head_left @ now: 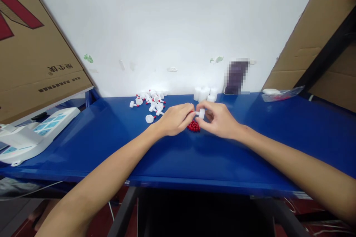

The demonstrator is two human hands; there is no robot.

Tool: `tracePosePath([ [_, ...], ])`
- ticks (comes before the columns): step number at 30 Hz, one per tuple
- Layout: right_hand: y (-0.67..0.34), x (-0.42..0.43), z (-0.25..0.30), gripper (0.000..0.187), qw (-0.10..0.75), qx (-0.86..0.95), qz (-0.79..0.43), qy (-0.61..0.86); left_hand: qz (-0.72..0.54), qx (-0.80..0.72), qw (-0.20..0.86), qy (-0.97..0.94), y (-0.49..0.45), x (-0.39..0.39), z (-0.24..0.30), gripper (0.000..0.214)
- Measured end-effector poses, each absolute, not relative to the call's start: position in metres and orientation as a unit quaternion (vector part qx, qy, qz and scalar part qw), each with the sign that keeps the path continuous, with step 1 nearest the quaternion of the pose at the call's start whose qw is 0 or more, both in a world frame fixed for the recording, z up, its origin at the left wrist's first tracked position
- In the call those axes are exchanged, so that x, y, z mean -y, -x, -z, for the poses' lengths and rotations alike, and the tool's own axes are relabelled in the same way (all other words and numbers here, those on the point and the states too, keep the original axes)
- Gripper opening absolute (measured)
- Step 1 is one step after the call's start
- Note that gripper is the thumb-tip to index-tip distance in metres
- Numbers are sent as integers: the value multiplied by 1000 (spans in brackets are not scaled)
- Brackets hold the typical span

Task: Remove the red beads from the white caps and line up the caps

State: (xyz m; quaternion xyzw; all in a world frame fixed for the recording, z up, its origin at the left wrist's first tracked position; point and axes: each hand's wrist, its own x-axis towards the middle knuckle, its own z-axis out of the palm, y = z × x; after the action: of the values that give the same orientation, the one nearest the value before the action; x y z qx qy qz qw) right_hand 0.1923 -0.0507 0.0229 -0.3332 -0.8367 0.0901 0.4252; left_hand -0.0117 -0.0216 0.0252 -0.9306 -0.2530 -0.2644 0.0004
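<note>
Above the middle of the table, a white nozzle cap (202,113) lies sideways between my two hands. The thumb and fingers of my right hand (221,120) pinch its wide round base. At its thin spout, my left hand (178,119) pinches a small red tip cap (191,111), mostly hidden by the fingers. Just below the hands sits a tight cluster of small red tip caps (194,126). To the left is a loose pile of white nozzle caps with red tips (152,100). Several plain white cylindrical pieces (204,93) stand behind my right hand.
The blue table (194,163) meets a white wall (172,26). A white device with blue keys (41,133) stands at the left beside a large cardboard box (36,44). A clear plastic bag (282,94) lies back right, near more cardboard (306,37). A blurred dark rectangle (236,77) is against the wall.
</note>
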Motion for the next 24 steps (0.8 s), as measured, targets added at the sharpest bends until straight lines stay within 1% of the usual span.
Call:
tracePosePath([
  [4,-194,47,-20,10,413,850,-75,318,252,218,-7,943,9,23,-24,28],
  [9,-196,48,-22,5,393,857,-86,321,252,217,-32,943,4,25,-25,32],
  [12,-197,51,-28,5,385,867,-51,312,258,209,-37,942,3,28,-28,33],
  [14,-200,52,-31,8,375,880,-9,291,267,206,-23,941,5,30,-31,34],
  [17,-204,50,-33,19,350,896,32,272,294,233,3,927,13,29,-38,38],
  [20,-209,46,-30,23,343,891,16,296,293,266,15,918,23,23,-46,40],
  [24,-217,35,-24,16,359,859,-12,366,227,293,21,929,33,13,-51,45],
])
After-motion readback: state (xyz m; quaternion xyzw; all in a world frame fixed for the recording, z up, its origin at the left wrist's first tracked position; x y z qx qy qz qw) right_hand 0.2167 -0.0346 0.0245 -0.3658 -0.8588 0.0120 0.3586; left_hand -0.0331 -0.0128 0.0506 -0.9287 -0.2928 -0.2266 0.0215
